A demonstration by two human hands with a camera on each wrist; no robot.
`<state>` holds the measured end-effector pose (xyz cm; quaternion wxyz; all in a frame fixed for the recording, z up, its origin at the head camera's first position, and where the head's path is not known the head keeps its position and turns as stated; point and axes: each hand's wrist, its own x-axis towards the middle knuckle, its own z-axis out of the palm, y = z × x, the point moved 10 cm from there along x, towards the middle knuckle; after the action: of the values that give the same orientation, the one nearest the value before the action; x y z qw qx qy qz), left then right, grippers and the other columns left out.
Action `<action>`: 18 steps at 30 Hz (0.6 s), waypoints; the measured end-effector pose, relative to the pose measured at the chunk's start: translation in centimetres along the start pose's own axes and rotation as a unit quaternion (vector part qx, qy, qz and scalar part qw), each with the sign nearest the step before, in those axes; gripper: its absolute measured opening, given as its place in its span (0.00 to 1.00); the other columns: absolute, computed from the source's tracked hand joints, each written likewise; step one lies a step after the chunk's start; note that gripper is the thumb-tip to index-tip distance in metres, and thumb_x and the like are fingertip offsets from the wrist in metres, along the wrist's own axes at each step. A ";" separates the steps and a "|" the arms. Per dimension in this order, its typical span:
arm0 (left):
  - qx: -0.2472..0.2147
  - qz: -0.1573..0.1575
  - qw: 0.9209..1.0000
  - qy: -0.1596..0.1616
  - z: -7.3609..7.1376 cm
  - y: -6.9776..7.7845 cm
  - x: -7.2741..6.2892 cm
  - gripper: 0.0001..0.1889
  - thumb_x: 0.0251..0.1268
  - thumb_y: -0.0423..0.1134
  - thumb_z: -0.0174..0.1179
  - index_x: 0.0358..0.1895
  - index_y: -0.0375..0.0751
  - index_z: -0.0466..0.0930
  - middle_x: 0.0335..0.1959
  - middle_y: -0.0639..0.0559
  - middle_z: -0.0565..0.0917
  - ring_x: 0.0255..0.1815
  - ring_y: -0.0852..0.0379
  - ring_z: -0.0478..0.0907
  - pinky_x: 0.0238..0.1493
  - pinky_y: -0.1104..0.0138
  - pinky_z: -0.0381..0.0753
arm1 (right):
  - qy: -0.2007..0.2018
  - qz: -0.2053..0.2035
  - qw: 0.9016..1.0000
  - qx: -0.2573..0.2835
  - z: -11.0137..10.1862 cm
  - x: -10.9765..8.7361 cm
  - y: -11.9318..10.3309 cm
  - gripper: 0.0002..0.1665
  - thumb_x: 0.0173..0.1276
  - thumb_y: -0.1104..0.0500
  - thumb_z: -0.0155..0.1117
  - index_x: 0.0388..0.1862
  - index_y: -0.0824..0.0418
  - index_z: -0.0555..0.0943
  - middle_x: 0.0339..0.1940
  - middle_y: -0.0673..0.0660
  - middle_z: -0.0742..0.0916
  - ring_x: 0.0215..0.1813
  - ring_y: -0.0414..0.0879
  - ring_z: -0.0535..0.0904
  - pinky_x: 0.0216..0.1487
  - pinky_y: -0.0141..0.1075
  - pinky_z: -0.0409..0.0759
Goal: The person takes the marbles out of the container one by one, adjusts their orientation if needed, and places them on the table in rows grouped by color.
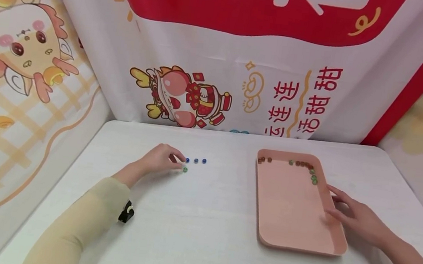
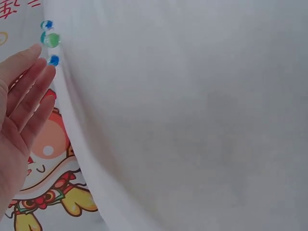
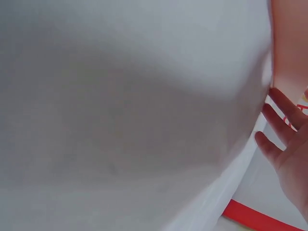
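On the left half of the white table, my left hand (image 1: 159,159) reaches in with thumb and fingers extended and parted. Its fingertips are right at a green marble (image 1: 185,169) and the nearest of three blue marbles (image 1: 204,161), which lie in a short row just beyond. The left wrist view shows the green marble (image 2: 52,40) past the thumb tip and the fingers nearly straight. My right hand (image 1: 363,221) grips the right side of a pink tray (image 1: 289,212), its thumb over the rim and the fingers along the outer wall.
Several brown marbles (image 1: 302,164) and green marbles (image 1: 313,178) rest inside the tray along its far edge and far right corner. A printed cloth (image 1: 214,48) hangs behind the table's far edge. Patterned cloths flank both sides.
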<state>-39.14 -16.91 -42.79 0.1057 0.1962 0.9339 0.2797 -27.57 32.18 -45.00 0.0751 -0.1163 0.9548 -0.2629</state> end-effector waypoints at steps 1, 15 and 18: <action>0.000 0.003 1.000 0.006 -0.3 0.2 0.0 0.12 0.59 0.40 0.69 0.47 0.45 0.87 0.39 0.55 0.85 0.39 0.55 0.77 0.46 0.59 0.76 | 0.003 -0.001 1.000 0.005 -0.2 0.0 0.0 0.45 0.70 0.41 0.59 0.78 0.56 0.54 0.59 0.69 0.77 0.59 0.66 0.71 0.51 0.66 0.70; -0.054 0.088 0.994 0.018 0.1 7.7 2.7 0.13 0.62 0.43 0.67 0.48 0.46 0.86 0.39 0.58 0.85 0.37 0.57 0.79 0.38 0.64 0.80 | 0.001 -0.021 0.999 0.032 -0.8 -0.1 0.1 0.42 0.70 0.46 0.61 0.77 0.56 0.58 0.60 0.68 0.78 0.59 0.65 0.72 0.52 0.62 0.73; -0.058 0.117 0.991 0.011 1.2 10.2 3.4 0.12 0.63 0.44 0.67 0.47 0.47 0.86 0.39 0.60 0.84 0.38 0.60 0.79 0.38 0.67 0.81 | 0.001 -0.020 0.999 0.033 -0.5 -0.3 0.1 0.42 0.70 0.45 0.62 0.77 0.56 0.58 0.59 0.67 0.78 0.60 0.64 0.72 0.52 0.62 0.72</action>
<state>-38.72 -7.03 -38.33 0.0729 0.2947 0.8877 0.3462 -27.42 32.63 -44.58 0.0725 -0.1322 0.9434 -0.2955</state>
